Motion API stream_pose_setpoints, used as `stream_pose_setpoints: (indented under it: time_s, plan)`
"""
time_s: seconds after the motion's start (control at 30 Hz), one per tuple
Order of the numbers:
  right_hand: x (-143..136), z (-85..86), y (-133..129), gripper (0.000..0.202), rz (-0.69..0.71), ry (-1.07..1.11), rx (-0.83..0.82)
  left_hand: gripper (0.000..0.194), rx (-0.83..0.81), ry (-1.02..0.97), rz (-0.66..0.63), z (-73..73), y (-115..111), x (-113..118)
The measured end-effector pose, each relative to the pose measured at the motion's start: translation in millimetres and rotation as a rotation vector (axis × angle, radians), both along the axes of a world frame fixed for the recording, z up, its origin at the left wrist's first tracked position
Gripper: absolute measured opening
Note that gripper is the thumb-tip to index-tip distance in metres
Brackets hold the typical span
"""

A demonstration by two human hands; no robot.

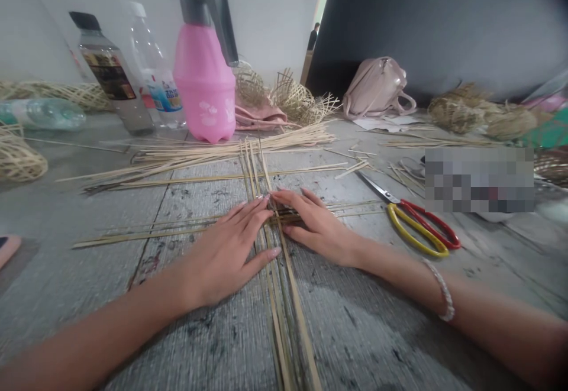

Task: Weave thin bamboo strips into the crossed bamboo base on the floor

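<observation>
Several thin bamboo strips (290, 296) run lengthwise from the front edge of the view toward the back of the table. Other bamboo strips (128, 238) cross under them from left to right. My left hand (235, 243) lies flat over the crossing, fingers stretched and thumb apart, pressing on the strips. From the right, my right hand (317, 222) meets it at the fingertips, its thumb and fingers bent around strips at the crossing. The hands partly cover the place where the strips overlap.
Scissors (410, 219) with red and yellow handles lie right of my right hand. Behind the strips stand a pink spray bottle (204, 83) and two plastic bottles (109, 74). A bundle of loose strips (231, 151), woven pieces (293, 98) and a pink bag (377, 89) lie farther back.
</observation>
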State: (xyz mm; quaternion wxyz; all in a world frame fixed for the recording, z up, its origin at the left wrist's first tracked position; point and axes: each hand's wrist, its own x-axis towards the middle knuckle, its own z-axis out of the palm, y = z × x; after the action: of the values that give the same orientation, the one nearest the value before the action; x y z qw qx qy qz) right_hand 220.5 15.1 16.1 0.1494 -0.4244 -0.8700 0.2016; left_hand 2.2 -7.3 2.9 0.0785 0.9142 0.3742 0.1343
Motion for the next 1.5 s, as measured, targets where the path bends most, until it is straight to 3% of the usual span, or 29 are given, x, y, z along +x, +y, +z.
stream_pose_setpoints:
  time_s: [0.27,0.43,0.6,0.93,1.13,1.5]
  plan:
    - [-4,-0.9,-2,0.056,0.014,-0.037,0.046,0.059,-0.015,-0.020,-0.002,0.8,1,1]
    - [-2,-3.4,-2,0.056,-0.010,0.081,0.037,0.059,-0.036,-0.018,-0.018,0.0,2,0]
    - [0,-3.5,-3,0.037,-0.094,0.208,0.065,0.060,-0.044,-0.020,0.007,-1.1,1,-1]
    - [-2,-7.0,-6,0.049,-0.034,0.129,0.236,0.060,-0.030,-0.021,0.009,-1.3,1,0]
    - [-4,-7.8,-6,0.056,0.041,-0.022,0.152,0.059,0.007,-0.013,0.006,-0.7,0,0]
    - [-9,-4.3,-11,0.054,0.009,-0.187,0.266,0.063,0.005,-0.009,0.008,-1.6,0,0]
